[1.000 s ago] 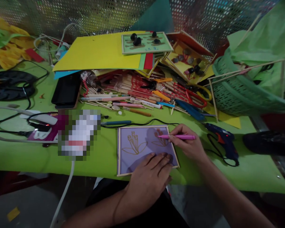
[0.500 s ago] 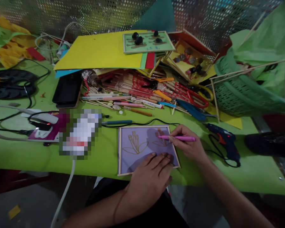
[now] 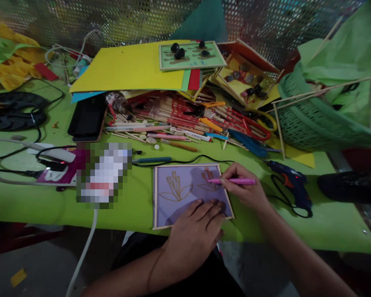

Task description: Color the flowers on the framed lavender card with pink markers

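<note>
A purple card (image 3: pixel 173 206) with a pale wooden frame lies on the green table (image 3: pixel 34 202) in front of me, two flower outlines drawn on it. My left hand (image 3: pixel 195 235) rests flat on the card's near right corner, fingers stretched out, pinning it down. My right hand (image 3: pixel 245 189) is closed round a pink pen (image 3: pixel 231 181), whose tip touches the right-hand flower.
A blue glue gun (image 3: pixel 292 183) lies right of my hand, its black cord (image 3: pixel 185 160) running behind the card. Behind are a heap of sticks, pens and scissors (image 3: pixel 188 119), yellow paper (image 3: pixel 126 68), a black phone (image 3: pixel 87 117), a green basket (image 3: pixel 315 119) and cables (image 3: pixel 15 115) at left.
The pen has shifted slightly down and right over the right-hand flower. My left hand has stayed put on the card.
</note>
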A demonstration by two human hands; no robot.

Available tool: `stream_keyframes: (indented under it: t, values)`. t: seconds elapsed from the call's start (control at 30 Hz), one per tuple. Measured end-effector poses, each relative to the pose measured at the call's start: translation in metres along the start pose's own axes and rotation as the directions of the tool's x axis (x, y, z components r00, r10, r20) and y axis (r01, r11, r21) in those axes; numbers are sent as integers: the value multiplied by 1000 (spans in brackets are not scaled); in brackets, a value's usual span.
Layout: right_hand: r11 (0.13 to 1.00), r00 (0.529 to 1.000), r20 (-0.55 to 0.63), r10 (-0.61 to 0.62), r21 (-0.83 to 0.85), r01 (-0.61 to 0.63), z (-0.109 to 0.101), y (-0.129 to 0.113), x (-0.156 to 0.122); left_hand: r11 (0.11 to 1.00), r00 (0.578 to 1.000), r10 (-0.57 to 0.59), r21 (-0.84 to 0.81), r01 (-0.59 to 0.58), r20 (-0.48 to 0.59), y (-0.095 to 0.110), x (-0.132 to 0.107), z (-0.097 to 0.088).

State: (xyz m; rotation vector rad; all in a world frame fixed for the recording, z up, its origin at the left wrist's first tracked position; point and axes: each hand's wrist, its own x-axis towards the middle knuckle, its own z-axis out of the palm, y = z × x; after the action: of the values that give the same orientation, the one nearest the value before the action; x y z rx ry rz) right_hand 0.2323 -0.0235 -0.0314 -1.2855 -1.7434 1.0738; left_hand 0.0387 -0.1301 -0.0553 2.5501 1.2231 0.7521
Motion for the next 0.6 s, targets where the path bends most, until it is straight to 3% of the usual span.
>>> stream_keyframes:
  t: [0.6]
  values:
    - [996, 1000, 21, 10, 92, -12, -2, 5, -3, 1000, 1000, -2, 11, 2, 4, -1, 0, 0]
